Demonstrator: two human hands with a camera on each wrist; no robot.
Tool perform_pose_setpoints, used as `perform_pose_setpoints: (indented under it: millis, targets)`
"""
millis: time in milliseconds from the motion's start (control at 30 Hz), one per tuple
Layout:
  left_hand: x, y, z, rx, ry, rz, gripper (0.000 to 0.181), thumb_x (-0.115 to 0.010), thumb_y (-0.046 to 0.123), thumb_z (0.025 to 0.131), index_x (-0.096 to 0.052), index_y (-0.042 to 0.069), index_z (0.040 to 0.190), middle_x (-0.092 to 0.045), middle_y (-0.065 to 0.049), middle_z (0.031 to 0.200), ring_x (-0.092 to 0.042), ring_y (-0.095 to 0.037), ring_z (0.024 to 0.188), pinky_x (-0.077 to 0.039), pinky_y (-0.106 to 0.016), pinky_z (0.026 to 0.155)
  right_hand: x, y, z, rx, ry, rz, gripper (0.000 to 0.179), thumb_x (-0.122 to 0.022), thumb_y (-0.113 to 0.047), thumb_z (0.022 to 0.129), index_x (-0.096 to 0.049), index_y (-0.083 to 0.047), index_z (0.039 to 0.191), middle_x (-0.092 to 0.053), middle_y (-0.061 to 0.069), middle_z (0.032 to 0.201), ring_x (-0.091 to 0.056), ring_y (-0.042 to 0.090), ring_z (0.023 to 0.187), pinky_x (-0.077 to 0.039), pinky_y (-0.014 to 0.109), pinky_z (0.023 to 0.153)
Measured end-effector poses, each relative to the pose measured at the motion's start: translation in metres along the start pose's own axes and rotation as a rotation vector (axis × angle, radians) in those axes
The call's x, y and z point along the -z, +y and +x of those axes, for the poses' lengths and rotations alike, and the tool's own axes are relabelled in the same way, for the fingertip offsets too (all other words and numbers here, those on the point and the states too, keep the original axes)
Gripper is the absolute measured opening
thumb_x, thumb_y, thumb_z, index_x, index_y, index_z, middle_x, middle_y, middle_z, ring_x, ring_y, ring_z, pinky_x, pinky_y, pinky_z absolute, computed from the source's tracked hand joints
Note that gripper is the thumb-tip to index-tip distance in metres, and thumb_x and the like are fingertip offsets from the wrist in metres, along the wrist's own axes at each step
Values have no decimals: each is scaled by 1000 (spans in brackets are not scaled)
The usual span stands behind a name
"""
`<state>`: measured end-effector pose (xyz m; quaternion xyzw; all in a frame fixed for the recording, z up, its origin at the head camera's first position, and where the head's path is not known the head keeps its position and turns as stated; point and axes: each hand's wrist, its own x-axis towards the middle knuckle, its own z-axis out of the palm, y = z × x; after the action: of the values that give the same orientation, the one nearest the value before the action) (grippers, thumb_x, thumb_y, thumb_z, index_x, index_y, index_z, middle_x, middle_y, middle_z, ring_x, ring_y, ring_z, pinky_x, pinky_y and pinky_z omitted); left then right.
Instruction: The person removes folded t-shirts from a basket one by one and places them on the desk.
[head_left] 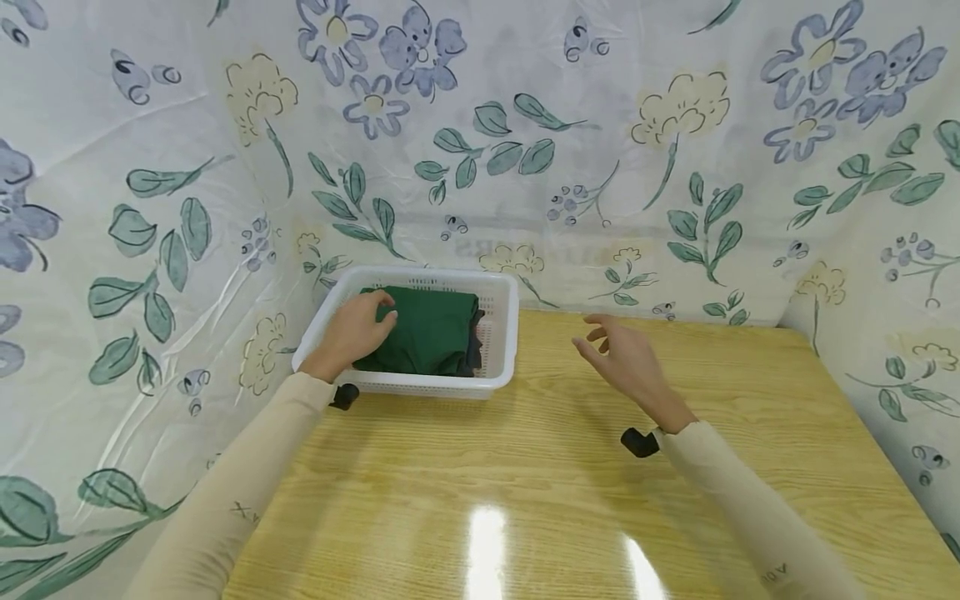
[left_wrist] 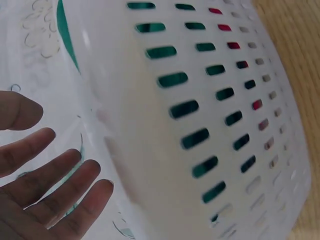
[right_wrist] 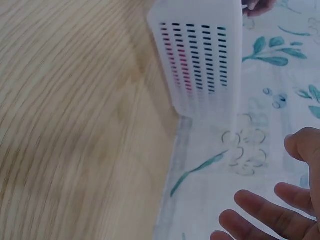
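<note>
A white plastic basket point(head_left: 506, 333) with slotted walls stands at the back left of the wooden table. Inside lies a folded dark green cloth point(head_left: 435, 325), with darker fabric showing under its right edge. My left hand point(head_left: 358, 327) is over the basket's left part, fingers loosely bent and holding nothing. In the left wrist view its fingers point(left_wrist: 75, 185) are spread beside the basket's rim, apart from it. To the right of the basket, my right hand point(head_left: 626, 354) hovers above the table, fingers relaxed with nothing in them. Red and green fabric shows through the slots in both wrist views.
The wooden table point(head_left: 450, 467) extends in front and to the right. A floral sheet point(head_left: 480, 167) hangs behind and along both sides, close to the basket's back and left. Each wrist carries a small black device, the right one point(head_left: 639, 442) above the table.
</note>
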<state>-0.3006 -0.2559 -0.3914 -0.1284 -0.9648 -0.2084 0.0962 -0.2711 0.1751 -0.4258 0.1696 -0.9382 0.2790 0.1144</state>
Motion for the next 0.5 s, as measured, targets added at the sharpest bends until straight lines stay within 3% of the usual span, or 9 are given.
perform_pose_setpoints:
  millis: [500]
  targets:
    - [8, -22, -4, 68, -61, -62, 33, -57, 15, 105, -63, -10, 126, -63, -32, 125, -61, -47, 111, -49, -59, 92, -26, -41, 25, 37, 6, 125, 48, -65, -41, 102, -62, -8, 137, -76, 9, 108, -69, 22, 85, -56, 39, 71]
